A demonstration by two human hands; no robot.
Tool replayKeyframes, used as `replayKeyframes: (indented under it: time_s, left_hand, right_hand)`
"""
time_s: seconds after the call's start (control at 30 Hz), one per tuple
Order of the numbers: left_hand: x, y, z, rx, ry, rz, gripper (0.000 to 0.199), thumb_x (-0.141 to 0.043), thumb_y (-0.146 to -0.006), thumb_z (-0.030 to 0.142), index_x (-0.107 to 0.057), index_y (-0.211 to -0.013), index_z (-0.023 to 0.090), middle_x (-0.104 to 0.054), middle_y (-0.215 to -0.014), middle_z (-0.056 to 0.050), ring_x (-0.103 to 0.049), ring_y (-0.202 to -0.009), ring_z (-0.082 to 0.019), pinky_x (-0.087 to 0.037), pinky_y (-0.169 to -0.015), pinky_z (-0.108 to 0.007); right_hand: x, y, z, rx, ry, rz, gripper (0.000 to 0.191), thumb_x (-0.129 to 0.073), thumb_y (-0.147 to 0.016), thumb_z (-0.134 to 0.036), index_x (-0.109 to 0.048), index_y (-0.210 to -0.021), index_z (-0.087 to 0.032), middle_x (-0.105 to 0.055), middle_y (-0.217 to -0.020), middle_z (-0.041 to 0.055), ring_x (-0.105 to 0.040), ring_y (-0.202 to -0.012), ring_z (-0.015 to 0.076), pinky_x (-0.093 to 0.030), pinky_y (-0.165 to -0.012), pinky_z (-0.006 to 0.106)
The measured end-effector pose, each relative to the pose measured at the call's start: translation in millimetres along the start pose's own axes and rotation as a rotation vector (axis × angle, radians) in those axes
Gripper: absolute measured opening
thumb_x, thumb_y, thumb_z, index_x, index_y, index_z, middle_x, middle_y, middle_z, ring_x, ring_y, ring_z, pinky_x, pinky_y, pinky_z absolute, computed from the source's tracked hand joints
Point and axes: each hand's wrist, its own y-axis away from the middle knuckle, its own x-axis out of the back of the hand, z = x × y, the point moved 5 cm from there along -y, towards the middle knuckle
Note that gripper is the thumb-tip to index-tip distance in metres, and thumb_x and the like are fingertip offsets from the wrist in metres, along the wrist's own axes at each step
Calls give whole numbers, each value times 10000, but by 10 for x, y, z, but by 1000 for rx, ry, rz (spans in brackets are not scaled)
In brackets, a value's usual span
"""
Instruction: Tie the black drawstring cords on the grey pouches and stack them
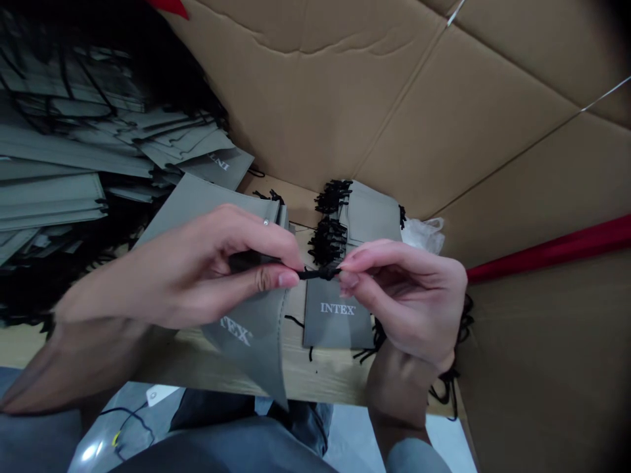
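Observation:
A black cord (323,272) with a knot in it is stretched level between my two hands. My left hand (197,272) is closed, pinching one side of the cord between thumb and forefinger. On the other side of the knot, the thumb and forefinger of my right hand (409,289) grip the cord close up. A grey pouch (256,355) with partly visible white lettering hangs below my left hand, which covers some of it. Beneath the knot lies another grey pouch (338,328) marked INTEX, with black cord ends at its edges.
Large piles of grey pouches (59,197) with black cords rise on the left. A smaller stack (374,213) sits behind my hands, beside a clear plastic bag (424,233). Cardboard walls (315,98) enclose the back and right. A red strip (552,248) crosses the right wall.

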Motion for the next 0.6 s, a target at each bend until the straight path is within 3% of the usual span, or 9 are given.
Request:
replayKeyframes:
  time_s: [0.07,0.2,0.4,0.6]
  left_hand:
    - [-1,5,2,19,23,-9,246,-659,-1123,245,-760,-899,223,-589,-688,59,-448,-569,-77,-352,-502,-205]
    - [-33,-9,-12,40,34,-18,233,-648,-1099,211,-762,-896,221,-593,-689,58,-472,-585,-85,-382,-515,-205]
    - [-99,-4,-54,75,1,-62,308,-617,-1114,267,-679,-817,211,-499,-638,59,-438,-559,-91,-358,-501,-220]
    - [-193,5,-77,80,47,-141,304,-603,-1125,265,-667,-834,204,-528,-656,58,-463,-586,-91,-365,-541,-231]
  right_hand:
    - [-15,-8,33,-17,-47,-36,280,-872,-944,-58,-895,-1112,-280,-859,-996,9,-817,-844,164,-727,-747,273]
    - [-116,-19,109,-20,-168,-172,581,-993,-814,-53,-843,-1335,-263,-852,-1156,31,-823,-959,183,-731,-831,272]
    - [-177,-28,153,11,-155,-194,458,-907,-808,84,-865,-1139,-230,-843,-1012,-11,-783,-861,126,-678,-800,225]
    - [-196,-34,149,16,-181,-223,420,-918,-816,37,-867,-1128,-239,-849,-991,0,-777,-844,149,-684,-777,263]
